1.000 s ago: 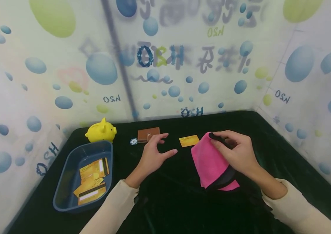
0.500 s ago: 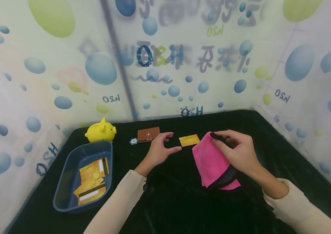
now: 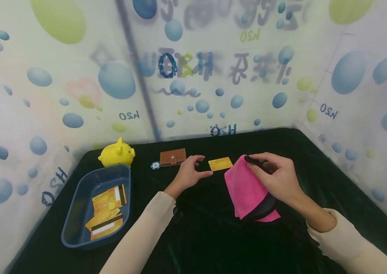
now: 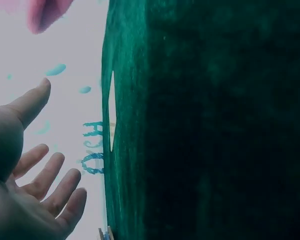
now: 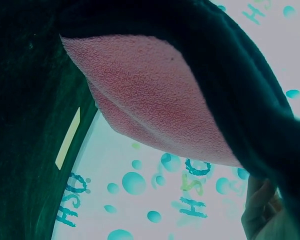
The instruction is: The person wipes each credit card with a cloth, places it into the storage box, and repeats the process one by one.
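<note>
In the head view my right hand (image 3: 279,178) pinches a pink cloth with black trim (image 3: 242,186) by its upper corner, and the cloth hangs above the dark table. Its fuzzy pink face and wide dark band fill much of the right wrist view, where the pink cloth (image 5: 150,95) hides most of the hand. My left hand (image 3: 189,173), thumb and fingers apart, holds nothing. It hovers just left of a gold bank card (image 3: 220,164) lying flat on the table. In the left wrist view the left hand (image 4: 37,165) has a gap between thumb and fingers.
A brown wallet (image 3: 172,156) and a poker chip (image 3: 155,165) lie behind the left hand. On the left, a blue bin (image 3: 71,217) contains several gold cards (image 3: 107,226). Behind it stands a yellow piggy bank (image 3: 117,153). Patterned curtains (image 3: 200,102) border the table.
My left hand has moved right and slightly forward, closer to the gold bank card. The right hand and the pink cloth stay nearly in place.
</note>
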`<state>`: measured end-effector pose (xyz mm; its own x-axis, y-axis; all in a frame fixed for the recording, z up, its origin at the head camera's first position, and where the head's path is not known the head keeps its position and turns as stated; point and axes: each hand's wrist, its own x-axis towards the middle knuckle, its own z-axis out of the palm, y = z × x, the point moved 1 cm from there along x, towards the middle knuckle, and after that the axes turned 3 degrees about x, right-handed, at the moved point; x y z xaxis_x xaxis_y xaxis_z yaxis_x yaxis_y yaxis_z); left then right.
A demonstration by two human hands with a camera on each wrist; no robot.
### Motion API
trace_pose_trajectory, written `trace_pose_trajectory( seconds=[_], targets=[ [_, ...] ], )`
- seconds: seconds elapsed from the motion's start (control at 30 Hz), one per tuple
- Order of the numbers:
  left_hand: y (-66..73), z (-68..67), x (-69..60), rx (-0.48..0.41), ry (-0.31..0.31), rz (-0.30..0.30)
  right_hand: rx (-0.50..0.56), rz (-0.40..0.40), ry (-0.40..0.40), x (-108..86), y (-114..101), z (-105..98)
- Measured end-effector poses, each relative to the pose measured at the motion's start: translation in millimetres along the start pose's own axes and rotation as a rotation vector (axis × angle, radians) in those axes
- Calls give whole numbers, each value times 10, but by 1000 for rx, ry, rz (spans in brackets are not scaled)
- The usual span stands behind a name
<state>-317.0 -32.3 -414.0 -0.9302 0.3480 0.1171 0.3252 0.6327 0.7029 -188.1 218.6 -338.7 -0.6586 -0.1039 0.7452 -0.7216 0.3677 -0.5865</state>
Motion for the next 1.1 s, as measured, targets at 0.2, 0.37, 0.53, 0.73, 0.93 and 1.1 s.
trace_pose_trajectory(
  seconds=[0.2,0.37,0.53,0.73,0.93,1.1],
  targets=[
    [0,46,103,23,-34,-7,-12,10,-4,-17,4,-4],
    [-17,81,187,45,-65,-14,-14,11,-8,-21,15,-10],
    [-37,111,267,63,-82,-45,-14,32,-18,-38,32,-17],
    [-42,159,331,126,-93,-94,-13,56,-28,-73,59,-24],
    [-62,169,397,178,-104,-122,-14,43,-28,-63,77,-31],
    [-86,173,458,190,-131,-127,-14,41,-27,-52,90,-45]
  ],
)
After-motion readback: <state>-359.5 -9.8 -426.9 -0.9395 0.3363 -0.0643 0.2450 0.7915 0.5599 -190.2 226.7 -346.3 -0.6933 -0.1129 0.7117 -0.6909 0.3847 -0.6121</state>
